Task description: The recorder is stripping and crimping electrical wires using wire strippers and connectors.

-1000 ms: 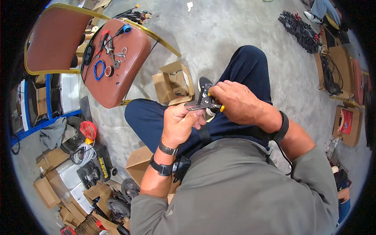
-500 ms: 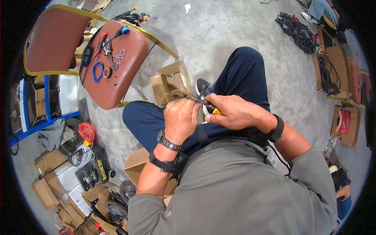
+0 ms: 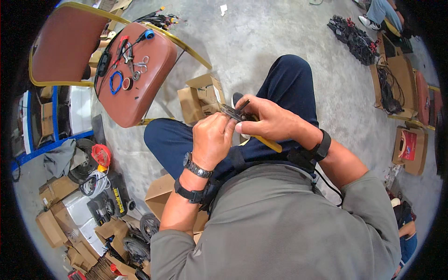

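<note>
My right hand (image 3: pixel 269 120) is closed round a pair of pliers (image 3: pixel 232 112) with grey jaws. One yellow handle sticks out below its fingers toward my lap. A short black stub, perhaps a cable end, pokes up beside the pliers' head. My left hand (image 3: pixel 211 139) is closed with thumb and fingers pinched together right by the jaws. Whatever it pinches is hidden. Both hands meet above an open cardboard box (image 3: pixel 190 105) on the floor and my knees.
A brown padded chair (image 3: pixel 158 70) at the far left carries scissors (image 3: pixel 141 66), a blue wire coil (image 3: pixel 116 82), a tape roll (image 3: pixel 127 84) and tools. Cardboard boxes and wheels lie at the lower left. A dark cable heap (image 3: pixel 352 39) lies at far right, near another person.
My right hand has shifted its hold on the pliers, and the yellow handle now extends below it. The pliers' head has turned and risen slightly; my left hand stays closed.
</note>
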Demonstrator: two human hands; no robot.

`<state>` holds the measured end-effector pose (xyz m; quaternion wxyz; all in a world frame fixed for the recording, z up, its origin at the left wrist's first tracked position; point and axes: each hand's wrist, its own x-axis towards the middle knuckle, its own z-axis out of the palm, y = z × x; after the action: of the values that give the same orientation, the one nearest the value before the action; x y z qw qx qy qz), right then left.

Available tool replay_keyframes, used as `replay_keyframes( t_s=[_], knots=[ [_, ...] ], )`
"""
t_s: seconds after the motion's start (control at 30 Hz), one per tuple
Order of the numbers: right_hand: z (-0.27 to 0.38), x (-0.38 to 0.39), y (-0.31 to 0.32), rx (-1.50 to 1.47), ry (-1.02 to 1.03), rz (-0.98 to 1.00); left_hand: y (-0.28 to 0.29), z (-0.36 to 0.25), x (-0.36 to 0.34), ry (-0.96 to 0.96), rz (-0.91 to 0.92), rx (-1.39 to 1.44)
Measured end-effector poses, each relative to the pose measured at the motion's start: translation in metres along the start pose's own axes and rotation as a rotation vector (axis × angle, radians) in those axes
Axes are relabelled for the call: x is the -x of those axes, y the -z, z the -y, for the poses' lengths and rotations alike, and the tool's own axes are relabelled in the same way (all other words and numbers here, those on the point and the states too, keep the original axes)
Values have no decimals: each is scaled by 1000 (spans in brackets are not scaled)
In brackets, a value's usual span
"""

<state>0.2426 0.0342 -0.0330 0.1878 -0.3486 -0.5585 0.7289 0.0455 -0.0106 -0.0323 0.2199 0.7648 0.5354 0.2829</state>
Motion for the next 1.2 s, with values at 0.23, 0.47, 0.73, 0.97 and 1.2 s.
replay_keyframes(
  t_s=[0.23, 0.47, 0.73, 0.97, 1.2],
  knots=[
    [22, 2, 6, 168, 210, 21, 2, 5, 2, 49, -91, 139],
    [82, -8, -15, 258, 467, 133, 49, 16, 6, 188, -350, -45],
    [131, -33, -52, 300, 502, 563, 125, -1, 36, 621, -459, 74],
    [107, -71, -118, 316, 523, 778, 147, 36, 114, 668, -816, 817],
    [30, -101, -133, 578, 446, 878, 90, 112, 140, 964, -1157, 1074]
  ],
)
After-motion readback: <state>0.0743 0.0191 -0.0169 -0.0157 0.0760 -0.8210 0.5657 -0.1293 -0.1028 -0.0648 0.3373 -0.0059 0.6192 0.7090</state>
